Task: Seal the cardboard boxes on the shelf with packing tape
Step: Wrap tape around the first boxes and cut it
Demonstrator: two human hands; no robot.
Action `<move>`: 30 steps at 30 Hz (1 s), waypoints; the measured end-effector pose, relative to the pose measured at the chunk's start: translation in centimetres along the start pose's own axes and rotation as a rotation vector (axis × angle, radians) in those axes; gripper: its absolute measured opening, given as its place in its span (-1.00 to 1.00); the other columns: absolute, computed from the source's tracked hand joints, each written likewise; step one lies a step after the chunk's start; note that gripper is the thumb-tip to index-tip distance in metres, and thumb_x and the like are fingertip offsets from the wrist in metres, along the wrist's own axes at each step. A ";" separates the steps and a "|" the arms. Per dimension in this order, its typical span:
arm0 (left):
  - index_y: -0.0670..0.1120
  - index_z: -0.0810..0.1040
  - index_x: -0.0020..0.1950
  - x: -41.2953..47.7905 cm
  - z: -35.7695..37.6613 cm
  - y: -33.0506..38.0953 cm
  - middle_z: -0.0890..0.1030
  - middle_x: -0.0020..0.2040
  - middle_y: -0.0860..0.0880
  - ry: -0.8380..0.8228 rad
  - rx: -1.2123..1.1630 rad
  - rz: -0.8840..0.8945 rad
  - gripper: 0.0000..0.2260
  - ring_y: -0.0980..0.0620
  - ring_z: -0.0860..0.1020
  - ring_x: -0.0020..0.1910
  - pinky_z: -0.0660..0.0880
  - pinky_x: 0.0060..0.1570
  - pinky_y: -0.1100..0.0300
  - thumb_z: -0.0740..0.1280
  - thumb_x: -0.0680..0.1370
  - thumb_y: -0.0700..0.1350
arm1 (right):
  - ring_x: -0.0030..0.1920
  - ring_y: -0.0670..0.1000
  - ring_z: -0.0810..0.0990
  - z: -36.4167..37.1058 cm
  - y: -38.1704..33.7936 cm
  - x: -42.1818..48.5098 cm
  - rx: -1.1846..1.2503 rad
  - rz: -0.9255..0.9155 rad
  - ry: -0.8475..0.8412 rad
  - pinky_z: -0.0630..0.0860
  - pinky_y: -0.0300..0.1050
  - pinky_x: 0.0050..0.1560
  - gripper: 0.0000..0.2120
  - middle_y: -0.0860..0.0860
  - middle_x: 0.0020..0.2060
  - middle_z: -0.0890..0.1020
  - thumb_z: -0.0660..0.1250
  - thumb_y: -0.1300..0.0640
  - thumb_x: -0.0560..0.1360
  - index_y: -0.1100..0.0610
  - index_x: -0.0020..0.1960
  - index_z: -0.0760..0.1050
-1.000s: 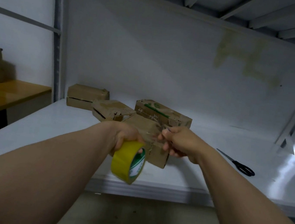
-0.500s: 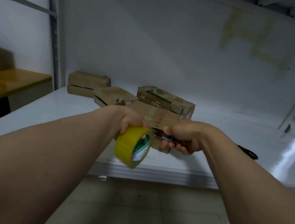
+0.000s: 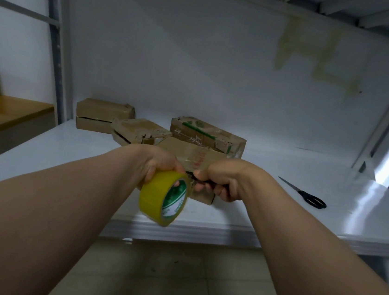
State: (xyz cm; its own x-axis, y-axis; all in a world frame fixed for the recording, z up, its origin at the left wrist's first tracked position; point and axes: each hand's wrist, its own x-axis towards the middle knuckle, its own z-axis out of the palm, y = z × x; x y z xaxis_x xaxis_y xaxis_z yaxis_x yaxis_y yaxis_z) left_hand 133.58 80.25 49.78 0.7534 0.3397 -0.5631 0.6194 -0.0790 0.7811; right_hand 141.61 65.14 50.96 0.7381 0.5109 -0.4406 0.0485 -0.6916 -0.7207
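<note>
My left hand (image 3: 159, 167) grips a yellow roll of packing tape (image 3: 156, 198) with a green and white core label, held just in front of the nearest cardboard box (image 3: 195, 154). My right hand (image 3: 224, 177) is curled round a small dark cutting tool (image 3: 205, 180) whose tip points left at the tape between roll and box. Both hands hide the box's front edge. Three more worn boxes stand behind: one far left (image 3: 102, 115), one in the middle (image 3: 139, 131), one with green print (image 3: 204, 134).
Black-handled scissors (image 3: 308, 199) lie on the white shelf (image 3: 42, 154) to the right of my hands. A wooden table (image 3: 6, 111) stands beyond the shelf's left upright. The shelf's front edge runs just below the tape roll, with tiled floor beneath.
My right hand left the top of the box, dropped lower and now grips the dark tool with its tip at the tape. The left hand keeps the roll in nearly the same place.
</note>
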 end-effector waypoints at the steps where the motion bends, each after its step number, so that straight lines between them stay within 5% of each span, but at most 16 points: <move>1: -0.20 0.61 0.06 -0.1 0.0 0.0 0.65 -0.23 -0.18 0.001 -0.006 0.002 -0.78 -0.13 0.60 -0.26 0.57 -0.15 0.05 0.47 0.49 -0.12 | -0.58 -0.17 0.24 0.0 0.1 0.0 0.012 0.003 0.004 0.13 -0.33 -0.51 -0.77 -0.08 -0.48 0.51 0.31 0.02 0.64 0.09 -0.17 0.52; 6: -0.21 0.61 0.10 -0.3 -0.1 0.0 0.64 -0.19 -0.19 -0.013 -0.008 -0.006 -0.68 -0.13 0.58 -0.23 0.52 0.09 0.01 0.51 0.40 -0.16 | -0.59 -0.16 0.25 -1.2 0.5 -0.7 -0.084 0.000 -0.027 0.16 -0.30 -0.47 -0.73 -0.10 -0.55 0.48 0.28 -0.02 0.65 0.10 -0.13 0.57; 10: -0.21 0.61 -0.03 0.0 -0.3 0.1 0.62 -0.33 -0.15 -0.018 -0.006 -0.021 -0.80 -0.09 0.57 -0.34 0.55 -0.10 0.04 0.49 0.48 -0.10 | -0.44 -0.10 0.26 -3.2 -1.4 -1.8 -0.230 -0.131 -0.009 0.21 -0.23 -0.37 -0.63 -0.08 -0.40 0.42 0.32 -0.24 0.56 0.05 -0.18 0.53; 12: -0.23 0.61 -0.01 -0.1 -0.3 0.0 0.62 -0.32 -0.17 -0.017 0.004 -0.020 -0.78 -0.10 0.57 -0.30 0.54 -0.03 0.02 0.49 0.49 -0.10 | -0.33 -0.06 0.40 -2.5 -2.3 -1.2 -0.219 -0.271 0.118 0.33 -0.22 -0.30 -0.65 -0.04 -0.26 0.49 0.40 -0.21 0.52 0.08 -0.03 0.52; 15: -0.24 0.61 0.08 -0.3 -0.4 0.1 0.63 -0.22 -0.20 -0.026 0.037 -0.015 -0.75 -0.14 0.59 -0.19 0.54 0.04 -0.02 0.47 0.50 -0.11 | 0.11 0.09 0.57 -0.2 -2.6 1.3 -0.328 -0.389 0.259 0.53 -0.04 0.10 -0.50 0.08 0.15 0.58 0.43 -0.16 0.51 0.18 0.26 0.49; 20: -0.21 0.61 -0.03 0.0 -0.4 0.1 0.62 -0.33 -0.15 -0.035 0.017 -0.012 -0.80 -0.08 0.57 -0.30 0.54 -0.08 0.05 0.47 0.51 -0.08 | -0.18 -0.05 0.46 1.2 -1.6 3.5 -0.515 -0.389 0.293 0.37 -0.15 -0.20 -0.71 -0.04 -0.20 0.49 0.40 -0.11 0.55 0.02 -0.17 0.39; 25: -0.17 0.60 -0.14 -1.4 -0.5 -0.1 0.58 -0.40 -0.09 -0.095 0.101 0.028 -0.84 0.05 0.51 -0.52 0.52 -0.44 0.26 0.43 0.56 -0.10 | -0.06 0.03 0.49 1.4 -1.0 3.9 -0.613 -0.434 0.320 0.39 -0.08 -0.08 -0.67 -0.05 -0.21 0.46 0.38 -0.20 0.54 0.05 -0.01 0.43; 30: -0.16 0.59 -0.19 -3.4 -1.3 -0.6 0.56 -0.44 -0.06 -0.140 0.206 0.043 -0.83 0.11 0.46 -0.59 0.44 -0.57 0.32 0.41 0.57 -0.13 | 0.03 0.04 0.56 1.4 -0.5 4.1 -0.584 -0.473 0.317 0.55 0.01 0.10 -0.61 0.01 0.00 0.60 0.36 -0.25 0.51 0.04 0.11 0.53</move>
State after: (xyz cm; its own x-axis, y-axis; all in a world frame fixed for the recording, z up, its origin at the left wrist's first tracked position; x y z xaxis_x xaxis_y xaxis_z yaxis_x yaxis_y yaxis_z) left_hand 130.38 80.35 51.55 0.7945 0.2003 -0.5733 0.6071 -0.2850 0.7418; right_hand 143.65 68.36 48.77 0.7029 0.7073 0.0761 0.6812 -0.6384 -0.3585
